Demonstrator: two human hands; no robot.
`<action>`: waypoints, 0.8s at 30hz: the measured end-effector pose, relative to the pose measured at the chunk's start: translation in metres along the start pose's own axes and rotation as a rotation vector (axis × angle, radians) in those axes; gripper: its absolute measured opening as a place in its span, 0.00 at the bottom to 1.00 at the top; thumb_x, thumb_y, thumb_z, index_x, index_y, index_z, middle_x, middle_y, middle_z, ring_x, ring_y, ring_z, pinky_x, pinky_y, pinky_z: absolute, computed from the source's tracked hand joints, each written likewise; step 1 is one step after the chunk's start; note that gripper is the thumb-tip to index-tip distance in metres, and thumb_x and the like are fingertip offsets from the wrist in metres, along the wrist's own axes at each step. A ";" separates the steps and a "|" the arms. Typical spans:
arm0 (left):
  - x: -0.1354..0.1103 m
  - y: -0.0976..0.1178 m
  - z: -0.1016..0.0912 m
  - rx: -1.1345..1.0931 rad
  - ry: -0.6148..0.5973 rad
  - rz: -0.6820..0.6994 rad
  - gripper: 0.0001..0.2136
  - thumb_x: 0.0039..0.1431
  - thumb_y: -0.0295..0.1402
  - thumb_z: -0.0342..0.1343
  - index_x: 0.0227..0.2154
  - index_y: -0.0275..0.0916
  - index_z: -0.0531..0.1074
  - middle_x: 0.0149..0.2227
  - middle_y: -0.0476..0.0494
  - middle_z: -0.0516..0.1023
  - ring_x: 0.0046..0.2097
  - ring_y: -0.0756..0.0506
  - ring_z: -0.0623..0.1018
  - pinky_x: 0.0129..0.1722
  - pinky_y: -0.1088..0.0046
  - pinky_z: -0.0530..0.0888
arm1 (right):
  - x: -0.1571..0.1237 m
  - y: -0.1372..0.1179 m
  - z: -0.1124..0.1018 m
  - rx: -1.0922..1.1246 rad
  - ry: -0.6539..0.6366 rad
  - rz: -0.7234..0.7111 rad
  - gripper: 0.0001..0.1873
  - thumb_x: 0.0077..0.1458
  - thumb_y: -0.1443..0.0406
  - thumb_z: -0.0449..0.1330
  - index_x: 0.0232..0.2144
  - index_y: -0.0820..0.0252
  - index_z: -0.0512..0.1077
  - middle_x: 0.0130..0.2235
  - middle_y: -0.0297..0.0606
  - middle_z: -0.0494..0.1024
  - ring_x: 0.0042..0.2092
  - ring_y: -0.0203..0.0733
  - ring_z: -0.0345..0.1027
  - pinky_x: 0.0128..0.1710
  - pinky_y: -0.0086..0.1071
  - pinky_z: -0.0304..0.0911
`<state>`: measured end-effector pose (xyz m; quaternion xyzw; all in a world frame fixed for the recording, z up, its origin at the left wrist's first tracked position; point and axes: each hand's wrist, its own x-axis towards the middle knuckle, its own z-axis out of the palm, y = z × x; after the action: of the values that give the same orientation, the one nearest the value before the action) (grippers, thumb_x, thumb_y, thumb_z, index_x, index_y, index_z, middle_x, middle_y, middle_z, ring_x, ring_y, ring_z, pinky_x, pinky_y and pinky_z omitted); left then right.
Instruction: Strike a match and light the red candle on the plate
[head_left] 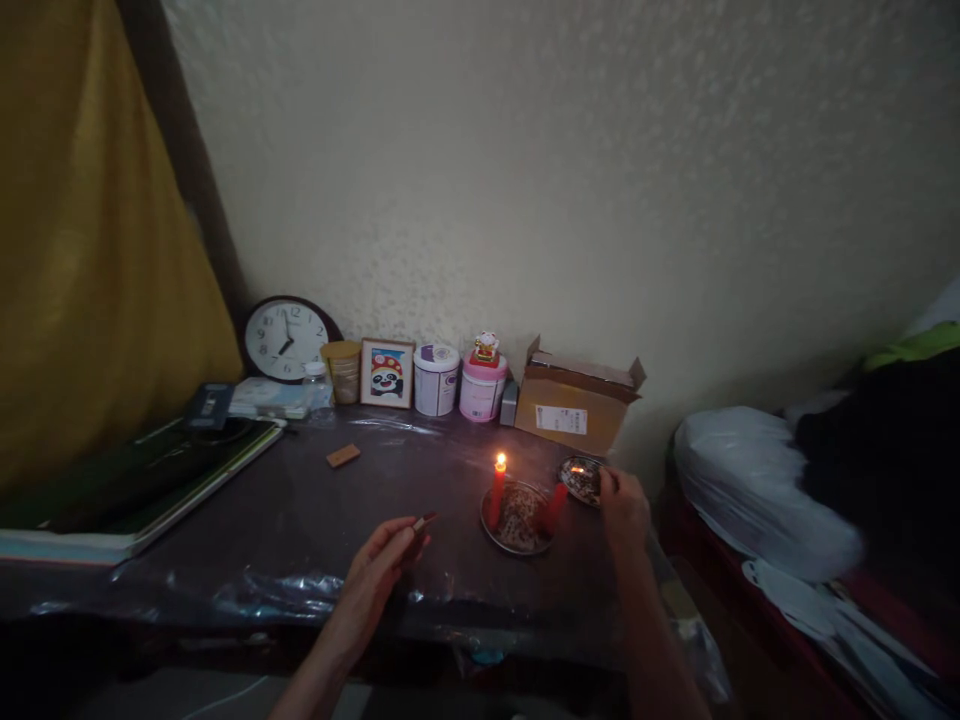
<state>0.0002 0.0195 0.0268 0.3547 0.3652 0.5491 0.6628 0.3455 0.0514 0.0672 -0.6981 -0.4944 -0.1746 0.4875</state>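
Note:
My left hand (386, 548) is closed, pinching a small matchbox (424, 522) with a pale side and a reddish-brown end, above the table's front part. My right hand (624, 500) has its fingers pinched at the right rim of a small metal dish (581, 494). An orange glow shows over that dish; I cannot tell whether it is a flame or a reflection. Between my hands lies a larger speckled metal plate (519, 522). A lit red candle (498, 492) stands upright on its left, and a second, unlit red candle (555, 508) leans on its right.
A small brown rectangular piece (343, 456) lies on the plastic-covered table (315, 540). Along the wall stand a clock (285, 340), a framed panda picture (387, 374), a white tin (436, 382), a pink tin (482, 390) and an open cardboard box (574, 405). White bags (757, 490) sit right.

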 end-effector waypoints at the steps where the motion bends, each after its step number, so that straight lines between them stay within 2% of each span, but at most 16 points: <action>1: 0.000 -0.001 0.000 -0.002 -0.002 -0.002 0.15 0.48 0.40 0.59 0.37 0.38 0.73 0.41 0.40 0.78 0.44 0.43 0.75 0.45 0.68 0.66 | -0.001 0.006 0.000 -0.003 0.004 0.005 0.29 0.54 0.48 0.43 0.29 0.64 0.73 0.30 0.48 0.75 0.33 0.46 0.67 0.35 0.37 0.60; 3: 0.001 -0.002 -0.002 -0.003 -0.005 -0.005 0.15 0.47 0.41 0.59 0.37 0.38 0.73 0.40 0.40 0.78 0.44 0.43 0.75 0.45 0.68 0.66 | -0.002 0.012 -0.005 -0.010 0.022 0.007 0.30 0.54 0.47 0.43 0.30 0.65 0.73 0.31 0.49 0.75 0.34 0.47 0.67 0.35 0.38 0.60; 5: 0.001 -0.003 -0.003 -0.003 -0.007 -0.012 0.16 0.47 0.41 0.59 0.38 0.38 0.73 0.41 0.40 0.78 0.44 0.43 0.75 0.44 0.68 0.66 | -0.004 0.006 -0.017 -0.012 0.053 0.005 0.29 0.55 0.48 0.43 0.32 0.66 0.73 0.32 0.49 0.75 0.35 0.46 0.67 0.37 0.37 0.60; 7: 0.001 -0.003 -0.003 -0.001 -0.009 -0.022 0.16 0.48 0.41 0.59 0.38 0.38 0.72 0.41 0.40 0.78 0.44 0.43 0.75 0.44 0.68 0.66 | -0.009 -0.012 -0.034 0.025 0.087 0.013 0.26 0.56 0.50 0.44 0.33 0.65 0.73 0.33 0.47 0.75 0.35 0.44 0.68 0.37 0.35 0.61; 10: -0.002 -0.003 -0.001 0.012 -0.010 -0.033 0.15 0.48 0.40 0.58 0.38 0.38 0.72 0.41 0.40 0.77 0.43 0.43 0.75 0.43 0.69 0.67 | -0.026 -0.055 -0.055 0.225 0.066 0.035 0.20 0.56 0.53 0.48 0.31 0.61 0.72 0.31 0.41 0.75 0.33 0.41 0.68 0.34 0.31 0.62; 13: -0.007 -0.005 0.001 0.062 -0.035 -0.006 0.16 0.48 0.40 0.58 0.39 0.38 0.71 0.39 0.41 0.78 0.42 0.43 0.75 0.42 0.70 0.67 | -0.061 -0.100 -0.058 0.352 -0.202 -0.050 0.15 0.57 0.57 0.50 0.29 0.59 0.71 0.27 0.36 0.73 0.30 0.38 0.67 0.32 0.29 0.63; 15: -0.010 -0.009 0.000 0.117 -0.071 0.013 0.16 0.48 0.40 0.58 0.39 0.39 0.71 0.39 0.42 0.78 0.41 0.44 0.75 0.40 0.70 0.68 | -0.088 -0.123 -0.050 0.440 -0.411 -0.116 0.12 0.58 0.60 0.51 0.29 0.58 0.71 0.28 0.34 0.73 0.30 0.36 0.67 0.31 0.28 0.63; 16: -0.011 -0.010 0.000 0.152 -0.092 0.023 0.16 0.48 0.40 0.58 0.40 0.40 0.71 0.39 0.42 0.77 0.41 0.44 0.75 0.40 0.70 0.68 | -0.101 -0.131 -0.044 0.474 -0.450 -0.150 0.11 0.57 0.62 0.51 0.29 0.57 0.71 0.29 0.34 0.74 0.32 0.36 0.68 0.33 0.28 0.64; 18: -0.014 -0.014 -0.002 0.228 -0.125 0.043 0.16 0.47 0.40 0.59 0.40 0.40 0.71 0.40 0.43 0.77 0.42 0.43 0.75 0.41 0.70 0.68 | -0.124 -0.139 -0.033 0.510 -0.553 -0.183 0.07 0.55 0.63 0.54 0.34 0.57 0.71 0.36 0.37 0.74 0.38 0.38 0.69 0.39 0.29 0.65; 21: -0.019 -0.017 -0.002 0.314 -0.172 0.069 0.17 0.45 0.39 0.61 0.39 0.40 0.71 0.39 0.44 0.78 0.42 0.42 0.75 0.42 0.69 0.68 | -0.145 -0.140 -0.024 0.541 -0.644 -0.171 0.11 0.53 0.64 0.57 0.41 0.56 0.70 0.46 0.40 0.70 0.47 0.41 0.66 0.47 0.32 0.63; 24: -0.024 -0.018 0.000 0.338 -0.240 0.069 0.16 0.46 0.38 0.60 0.40 0.41 0.70 0.37 0.44 0.78 0.41 0.42 0.75 0.41 0.69 0.69 | -0.152 -0.136 -0.022 0.577 -0.731 -0.137 0.11 0.53 0.64 0.57 0.41 0.55 0.70 0.47 0.40 0.69 0.48 0.41 0.66 0.47 0.32 0.63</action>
<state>0.0057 -0.0065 0.0139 0.5361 0.3582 0.4560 0.6135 0.1653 -0.0418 0.0367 -0.5156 -0.7069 0.1953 0.4430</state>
